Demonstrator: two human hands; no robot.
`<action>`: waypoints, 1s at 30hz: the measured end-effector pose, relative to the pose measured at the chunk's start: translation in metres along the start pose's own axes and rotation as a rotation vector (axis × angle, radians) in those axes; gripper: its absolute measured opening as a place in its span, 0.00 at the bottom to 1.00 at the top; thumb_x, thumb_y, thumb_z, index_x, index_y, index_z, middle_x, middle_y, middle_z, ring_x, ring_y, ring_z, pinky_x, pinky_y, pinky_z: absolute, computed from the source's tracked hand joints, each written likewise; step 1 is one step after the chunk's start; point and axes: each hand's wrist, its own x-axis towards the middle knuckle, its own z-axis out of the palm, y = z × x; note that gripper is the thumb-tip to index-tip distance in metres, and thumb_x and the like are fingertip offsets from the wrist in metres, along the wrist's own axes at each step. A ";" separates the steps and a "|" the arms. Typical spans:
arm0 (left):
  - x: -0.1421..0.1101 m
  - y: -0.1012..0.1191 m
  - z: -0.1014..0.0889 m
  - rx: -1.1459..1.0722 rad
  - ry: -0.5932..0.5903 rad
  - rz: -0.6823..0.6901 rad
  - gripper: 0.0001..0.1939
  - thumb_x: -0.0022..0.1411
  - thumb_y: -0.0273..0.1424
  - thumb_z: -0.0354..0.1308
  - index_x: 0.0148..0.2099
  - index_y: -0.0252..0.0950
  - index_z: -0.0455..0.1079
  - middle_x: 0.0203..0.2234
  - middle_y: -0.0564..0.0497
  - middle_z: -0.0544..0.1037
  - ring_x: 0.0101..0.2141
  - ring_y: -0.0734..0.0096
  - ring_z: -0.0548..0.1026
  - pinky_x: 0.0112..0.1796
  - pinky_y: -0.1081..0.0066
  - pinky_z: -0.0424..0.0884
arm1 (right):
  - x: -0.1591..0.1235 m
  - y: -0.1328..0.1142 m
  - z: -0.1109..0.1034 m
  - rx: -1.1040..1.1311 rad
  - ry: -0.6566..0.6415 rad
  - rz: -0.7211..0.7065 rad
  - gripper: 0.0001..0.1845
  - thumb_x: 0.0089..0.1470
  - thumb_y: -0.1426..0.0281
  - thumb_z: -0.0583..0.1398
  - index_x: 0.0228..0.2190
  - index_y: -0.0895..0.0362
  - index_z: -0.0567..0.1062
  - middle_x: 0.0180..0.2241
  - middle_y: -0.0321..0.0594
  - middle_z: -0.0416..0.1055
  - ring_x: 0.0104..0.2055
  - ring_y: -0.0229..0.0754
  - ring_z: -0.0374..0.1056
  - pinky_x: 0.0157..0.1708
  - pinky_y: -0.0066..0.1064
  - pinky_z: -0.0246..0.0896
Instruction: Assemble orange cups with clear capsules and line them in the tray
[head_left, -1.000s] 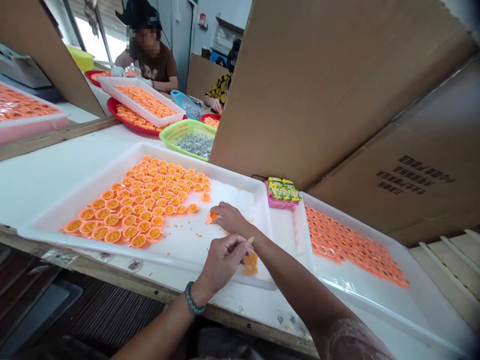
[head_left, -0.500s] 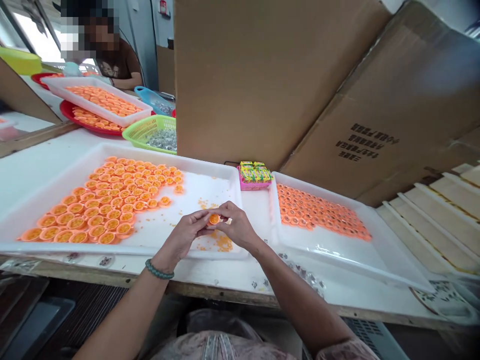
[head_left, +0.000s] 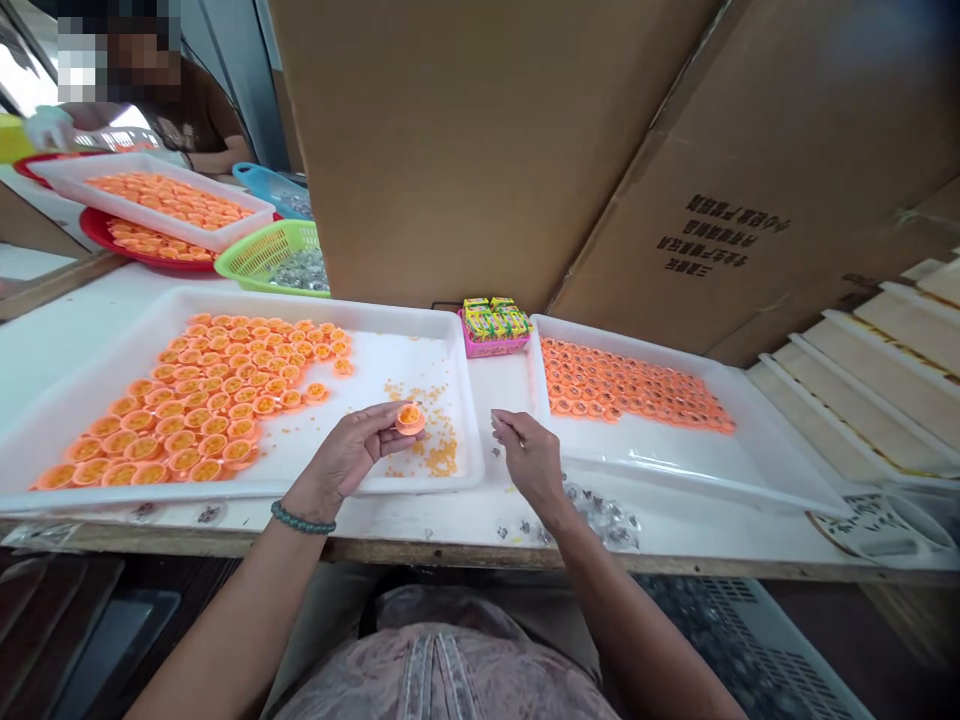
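My left hand point(head_left: 364, 445) pinches a small orange cup point(head_left: 410, 418) with a yellow-orange inside, raised over the large white tray point(head_left: 474, 440). Apart from it, my right hand point(head_left: 531, 460) hovers over the strip between two trays, its fingers drawn together; whether anything small is between them is hidden. Below that hand, small clear-and-silver pieces point(head_left: 604, 518) lie loose near the table edge. Many similar orange cups point(head_left: 210, 400) fill the left part of the large tray, and tiny orange bits point(head_left: 441, 455) are scattered at its right end.
A second white tray point(head_left: 675, 455) on the right holds rows of orange cups with dark centres point(head_left: 622, 380). Between the trays stands a pink basket point(head_left: 495, 347) of yellow packets. Cardboard point(head_left: 465, 150) walls the back. A green basket point(head_left: 251, 262) and a person point(head_left: 202, 115) are far left.
My hands have parted. The right one let go of the orange cup and moved right, while the left keeps the cup. The view has shifted, and the other person's gloved hand now shows.
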 end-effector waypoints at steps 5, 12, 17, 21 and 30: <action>0.003 -0.001 0.001 -0.042 0.095 0.068 0.09 0.56 0.29 0.58 0.39 0.30 0.74 0.35 0.45 0.79 0.36 0.63 0.78 0.44 0.63 0.73 | 0.000 -0.013 0.018 -0.332 -0.307 -0.255 0.14 0.57 0.76 0.51 0.39 0.57 0.75 0.39 0.44 0.74 0.43 0.43 0.68 0.43 0.33 0.63; 0.002 0.001 -0.003 -0.186 0.065 0.035 0.08 0.58 0.28 0.55 0.39 0.32 0.74 0.35 0.46 0.80 0.38 0.62 0.78 0.45 0.62 0.73 | 0.028 -0.042 0.071 -0.793 -0.826 -0.257 0.14 0.52 0.81 0.51 0.32 0.62 0.76 0.33 0.51 0.74 0.36 0.47 0.71 0.34 0.33 0.63; 0.002 0.001 -0.002 -0.190 0.051 0.069 0.08 0.57 0.27 0.56 0.37 0.31 0.74 0.33 0.47 0.80 0.36 0.63 0.78 0.41 0.65 0.74 | 0.034 -0.030 0.080 -0.797 -0.828 -0.221 0.11 0.49 0.80 0.53 0.30 0.62 0.76 0.32 0.52 0.74 0.35 0.47 0.71 0.33 0.32 0.62; 0.003 -0.001 0.002 -0.056 0.144 0.083 0.08 0.54 0.26 0.58 0.37 0.29 0.74 0.31 0.44 0.79 0.32 0.66 0.78 0.38 0.68 0.74 | 0.033 -0.026 0.079 -0.751 -0.785 -0.227 0.09 0.46 0.80 0.56 0.27 0.61 0.76 0.30 0.49 0.75 0.33 0.45 0.71 0.32 0.31 0.61; 0.005 -0.006 0.005 0.087 0.206 0.076 0.09 0.47 0.29 0.64 0.33 0.29 0.75 0.27 0.46 0.78 0.29 0.68 0.76 0.37 0.67 0.73 | 0.032 -0.042 0.057 -0.149 -0.312 -0.143 0.10 0.54 0.71 0.54 0.34 0.56 0.76 0.33 0.37 0.75 0.33 0.36 0.69 0.36 0.25 0.62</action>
